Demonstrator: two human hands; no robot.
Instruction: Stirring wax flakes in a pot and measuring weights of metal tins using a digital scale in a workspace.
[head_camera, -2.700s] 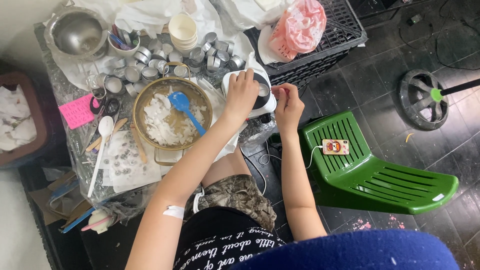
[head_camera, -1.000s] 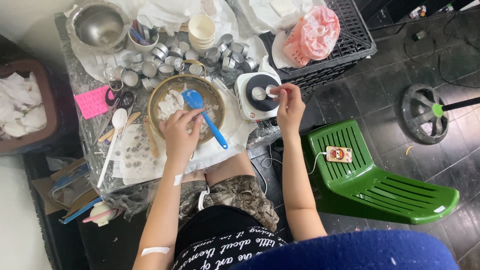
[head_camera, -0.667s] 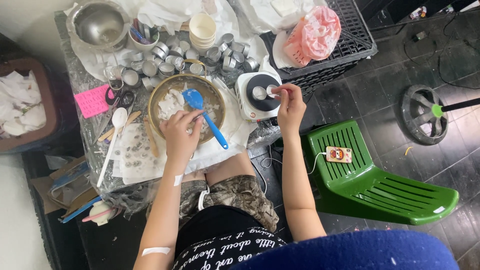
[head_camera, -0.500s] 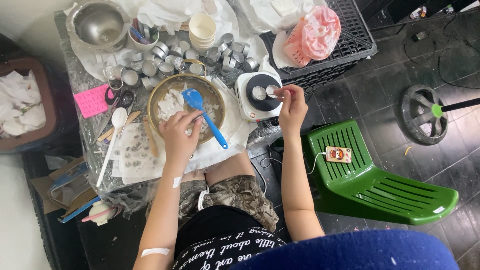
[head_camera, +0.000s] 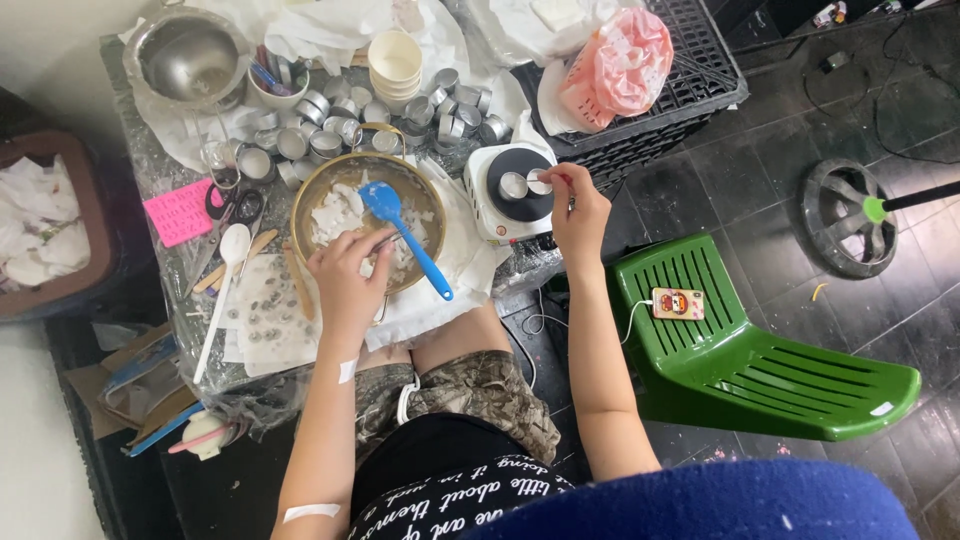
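The left hand (head_camera: 345, 280) is reaching into the wax bowl (head_camera: 367, 222), fingers curled on white chunks. The right hand (head_camera: 578, 205) is pinching a small metal cup (head_camera: 540, 184) over the hotplate (head_camera: 513, 190).

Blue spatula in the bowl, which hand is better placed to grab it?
Left. The left hand rests at the bowl rim beside the blue spatula; the right hand pinches a small tin over the hotplate.
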